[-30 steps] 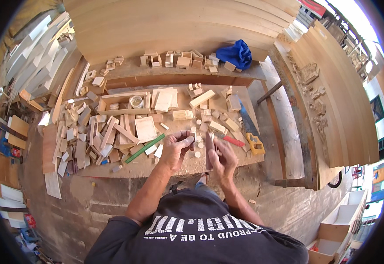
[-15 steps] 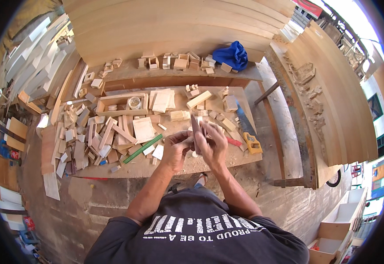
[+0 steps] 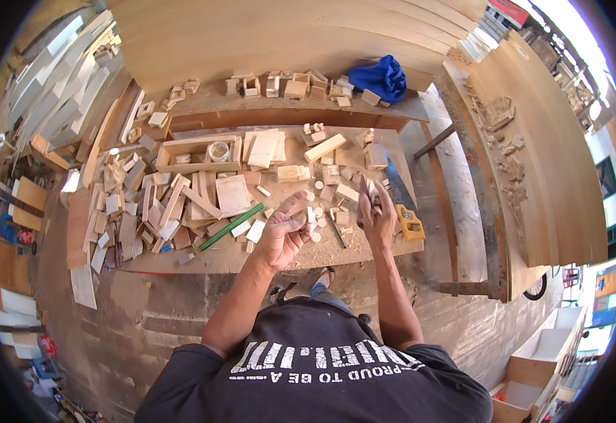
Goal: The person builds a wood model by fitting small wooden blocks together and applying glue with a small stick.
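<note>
My left hand (image 3: 284, 238) is raised over the near side of the workbench, its index finger and thumb apart, with no held piece visible between them. Small pale wooden pieces (image 3: 315, 237) lie just right of its fingers on the bench. Further right, my right hand (image 3: 380, 224) is closed round a flat dark brown piece (image 3: 370, 197); the fingers cover much of it. A thin dark green stick (image 3: 337, 230) lies between the hands. Beside the right hand is a handsaw with a yellow handle (image 3: 411, 224), its blade reaching away from me.
Wood offcuts (image 3: 130, 229) crowd the bench's left half, with a green strip (image 3: 232, 226) near them. Behind stands an open wooden box (image 3: 169, 166) holding a round tub (image 3: 218, 150). A blue cloth (image 3: 382, 79) lies on the back shelf; large wooden panels (image 3: 287, 49) rise behind.
My hands have come apart from being together. The right has moved right with the dark brown piece, while the left's fingers have spread. The red thing behind the right hand is now hidden.
</note>
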The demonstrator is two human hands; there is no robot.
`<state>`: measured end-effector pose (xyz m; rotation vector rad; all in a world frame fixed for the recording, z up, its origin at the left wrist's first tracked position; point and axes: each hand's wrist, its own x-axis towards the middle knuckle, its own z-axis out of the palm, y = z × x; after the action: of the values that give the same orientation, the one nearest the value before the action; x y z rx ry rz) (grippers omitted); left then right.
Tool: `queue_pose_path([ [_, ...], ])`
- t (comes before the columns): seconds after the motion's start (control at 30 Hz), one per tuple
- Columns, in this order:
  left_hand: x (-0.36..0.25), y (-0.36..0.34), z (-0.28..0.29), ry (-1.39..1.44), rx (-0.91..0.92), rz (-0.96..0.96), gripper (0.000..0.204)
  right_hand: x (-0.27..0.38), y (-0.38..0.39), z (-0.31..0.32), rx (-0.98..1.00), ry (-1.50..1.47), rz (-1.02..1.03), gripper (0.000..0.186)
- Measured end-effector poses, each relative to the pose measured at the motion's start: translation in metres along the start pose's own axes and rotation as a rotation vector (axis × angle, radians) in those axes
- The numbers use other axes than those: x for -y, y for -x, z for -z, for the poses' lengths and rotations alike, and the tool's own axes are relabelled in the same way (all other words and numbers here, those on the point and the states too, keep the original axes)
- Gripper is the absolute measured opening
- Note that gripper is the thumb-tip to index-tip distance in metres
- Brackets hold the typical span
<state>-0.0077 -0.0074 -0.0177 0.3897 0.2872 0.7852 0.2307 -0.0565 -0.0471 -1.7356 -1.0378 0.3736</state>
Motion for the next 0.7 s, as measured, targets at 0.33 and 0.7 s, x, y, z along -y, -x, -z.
queue_pose_path([
  [0.33, 0.017, -0.011, 0.02, 0.11, 0.008, 0.009, 0.029, -0.198, 0.059, 0.023, 0.124, 0.756, 0.155, 0.054],
  [0.7, 0.06, -0.02, 0.034, -0.326, -0.349, -0.03, 0.021, 0.0, 0.022, -0.016, 0.564, -0.318, 0.027, 0.021],
])
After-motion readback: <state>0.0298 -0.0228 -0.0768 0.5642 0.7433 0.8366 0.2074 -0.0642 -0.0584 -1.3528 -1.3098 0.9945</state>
